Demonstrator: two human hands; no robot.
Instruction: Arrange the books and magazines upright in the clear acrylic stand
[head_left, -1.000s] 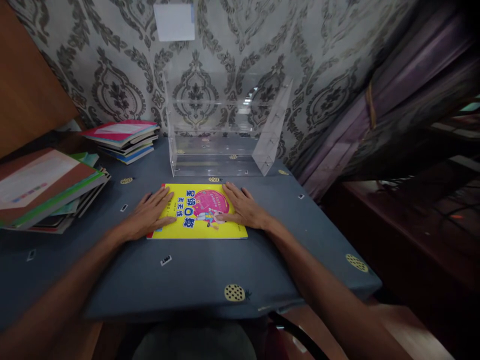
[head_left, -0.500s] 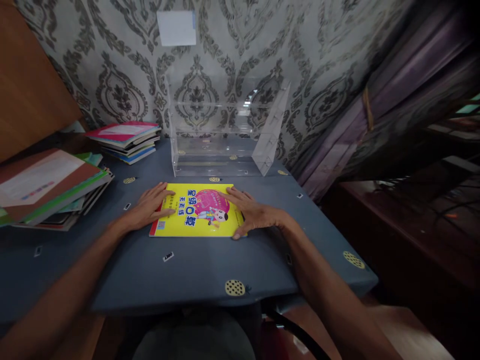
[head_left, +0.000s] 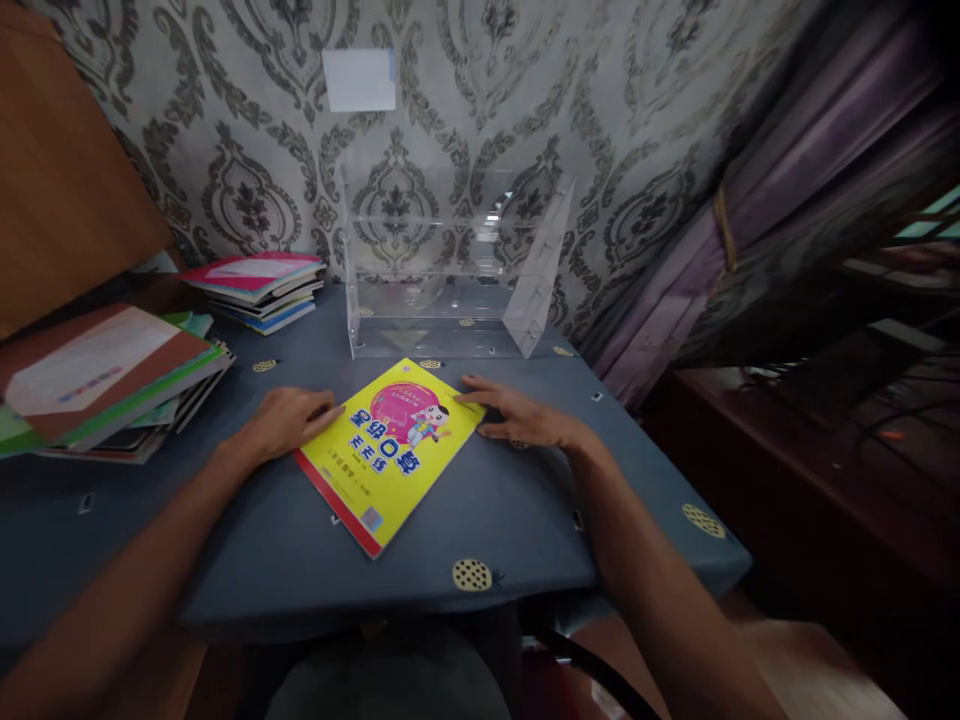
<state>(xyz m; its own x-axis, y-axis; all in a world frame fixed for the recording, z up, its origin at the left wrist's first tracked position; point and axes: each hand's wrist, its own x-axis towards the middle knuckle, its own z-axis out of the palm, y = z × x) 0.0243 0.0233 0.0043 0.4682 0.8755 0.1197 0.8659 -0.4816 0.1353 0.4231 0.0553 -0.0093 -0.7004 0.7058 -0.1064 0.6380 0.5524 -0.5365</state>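
Note:
A yellow workbook (head_left: 390, 440) with a red spine lies turned at an angle on the table, its cover facing up with a pink circle and a cartoon child. At its left corner, my left hand (head_left: 289, 420) has its fingers bent, the thumb side touching the edge. My right hand (head_left: 521, 412) holds the opposite corner between thumb and fingers, with the index finger stretched past the edge. Behind the workbook stands a clear acrylic rack (head_left: 450, 290) with tiered shelves, where no books show.
A blue tablecloth (head_left: 637, 510) with pineapple prints covers the table. At the left lie a large stack of books (head_left: 112, 380) and a smaller stack (head_left: 259, 285). A purple curtain (head_left: 675, 280) hangs at the right, and a patterned wall (head_left: 465, 80) is behind.
The workbook has turned from lying sideways to a slant, its red spine now toward the lower left. My hands have shifted from resting on the cover to its two side corners.

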